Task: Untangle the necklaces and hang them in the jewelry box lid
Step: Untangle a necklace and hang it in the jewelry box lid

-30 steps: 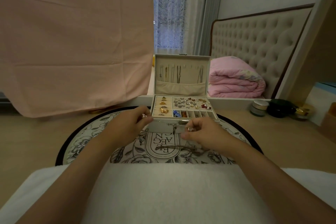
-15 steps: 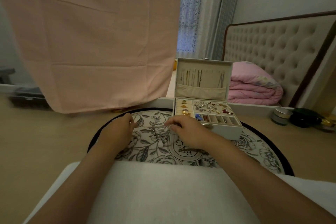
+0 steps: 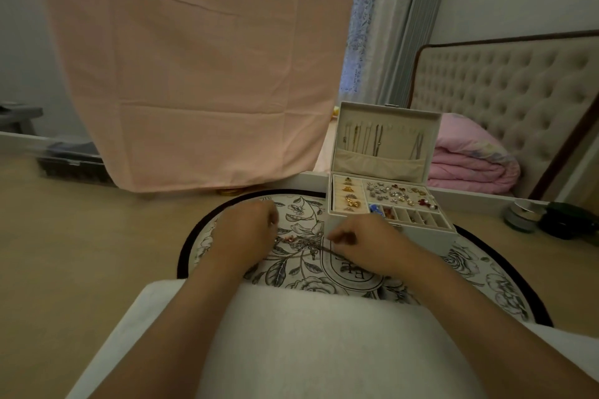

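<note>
Head view: tangled thin metal necklaces [image 3: 301, 244] lie on round floral mat [image 3: 291, 272].
Left hand [image 3: 246, 233] and right hand [image 3: 366, 243] each pinch the tangle, grip closed.

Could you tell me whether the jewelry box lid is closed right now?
No, the jewelry box lid stands upright and open, with necklaces hanging inside it.
</note>
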`<state>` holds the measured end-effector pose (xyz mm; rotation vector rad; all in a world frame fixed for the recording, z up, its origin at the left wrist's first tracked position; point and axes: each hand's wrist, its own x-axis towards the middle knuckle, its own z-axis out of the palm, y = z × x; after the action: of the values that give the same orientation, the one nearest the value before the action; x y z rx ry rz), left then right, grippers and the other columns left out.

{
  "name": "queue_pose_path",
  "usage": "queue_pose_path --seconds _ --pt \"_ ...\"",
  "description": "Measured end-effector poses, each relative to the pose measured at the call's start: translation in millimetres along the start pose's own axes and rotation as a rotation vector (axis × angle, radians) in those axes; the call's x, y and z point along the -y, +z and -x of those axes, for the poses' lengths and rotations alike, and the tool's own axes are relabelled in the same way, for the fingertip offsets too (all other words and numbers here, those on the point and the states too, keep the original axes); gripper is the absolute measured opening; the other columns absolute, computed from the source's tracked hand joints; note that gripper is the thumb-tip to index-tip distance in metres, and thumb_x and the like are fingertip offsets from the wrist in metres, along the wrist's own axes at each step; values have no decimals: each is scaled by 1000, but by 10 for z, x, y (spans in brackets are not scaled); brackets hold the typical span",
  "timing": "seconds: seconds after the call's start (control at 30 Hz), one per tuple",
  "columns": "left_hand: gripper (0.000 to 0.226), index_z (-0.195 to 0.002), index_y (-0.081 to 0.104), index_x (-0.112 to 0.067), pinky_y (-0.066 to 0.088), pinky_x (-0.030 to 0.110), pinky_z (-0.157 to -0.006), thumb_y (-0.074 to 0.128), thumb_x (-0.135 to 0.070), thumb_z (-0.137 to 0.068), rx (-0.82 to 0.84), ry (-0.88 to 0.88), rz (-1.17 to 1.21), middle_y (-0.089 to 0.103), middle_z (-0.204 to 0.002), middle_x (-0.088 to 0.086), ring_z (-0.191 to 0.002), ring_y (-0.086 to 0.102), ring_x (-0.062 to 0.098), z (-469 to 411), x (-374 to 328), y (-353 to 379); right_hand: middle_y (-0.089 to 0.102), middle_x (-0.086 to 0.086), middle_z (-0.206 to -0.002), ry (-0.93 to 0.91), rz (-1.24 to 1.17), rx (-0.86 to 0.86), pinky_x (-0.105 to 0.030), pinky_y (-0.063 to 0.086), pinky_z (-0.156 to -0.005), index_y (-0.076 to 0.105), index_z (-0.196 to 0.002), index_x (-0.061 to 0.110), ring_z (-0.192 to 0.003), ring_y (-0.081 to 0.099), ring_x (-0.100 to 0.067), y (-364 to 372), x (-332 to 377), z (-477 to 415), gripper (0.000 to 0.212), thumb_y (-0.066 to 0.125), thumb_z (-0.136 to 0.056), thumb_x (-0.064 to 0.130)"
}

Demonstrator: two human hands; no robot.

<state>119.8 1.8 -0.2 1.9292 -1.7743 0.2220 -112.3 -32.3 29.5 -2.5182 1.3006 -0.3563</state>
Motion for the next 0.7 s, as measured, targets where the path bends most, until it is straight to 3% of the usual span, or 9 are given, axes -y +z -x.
queue_pose_path --seconds 0.1,0.23,0.33,0.43,0.5,0.57,0.7 --pt "12 -95 66 -34 51 28 -77 63 -45 -90 272 121 101 62 -89 -17 -85 58 6 97 -203 -21 71 7 -102 68 108 29 -30 56 -87 75 -110 24 -90 64 -9 82 -61 77 23 71 -91 36" --pt "11 -101 70 -33 47 26 -78 62 -36 -94 341 163 44 64 -98 -14 -93 59 8 124 -245 -43 74 8 -97 128 41 -7 -26 57 -83 78 -101 24 -84 65 -4 115 -102 136 12 70 -93 26" --pt "13 -104 69 -28 47 28 -82 57 -31 -98 422 136 -17 67 -103 -9 -94 60 12 136 -209 -104 72 8 -94 161 125 8 -29 58 -82 76 -97 23 -85 66 -8 60 -134 176 10 67 -93 25" --pt "14 -94 63 -27 50 32 -87 50 -28 -100 568 58 -39 65 -99 -5 -93 60 15 143 -76 -219 69 4 -94 233 274 13 -31 56 -84 73 -94 23 -88 64 -15 8 -189 181 8 66 -90 24" --pt "19 -100 63 -24 49 34 -92 44 -27 -99 644 -19 -130 65 -108 -2 -101 59 19 125 36 -307 67 1 -98 275 365 12 -33 56 -84 71 -97 22 -90 64 -18 -23 -203 191 11 64 -89 19" --pt "26 -106 61 -20 45 34 -95 39 -32 -98 664 -87 -291 64 -117 0 -107 58 20 96 114 -372 65 -1 -105 286 451 24 -32 55 -84 69 -104 20 -95 64 -20 -37 -191 198 18 62 -90 13" --pt "25 -95 55 -20 38 35 -92 38 -39 -96 543 -113 -474 61 -101 -2 -94 55 19 105 37 -392 65 -2 -112 186 466 15 -32 53 -83 68 -114 19 -99 63 -21 47 -87 127 24 61 -92 12"
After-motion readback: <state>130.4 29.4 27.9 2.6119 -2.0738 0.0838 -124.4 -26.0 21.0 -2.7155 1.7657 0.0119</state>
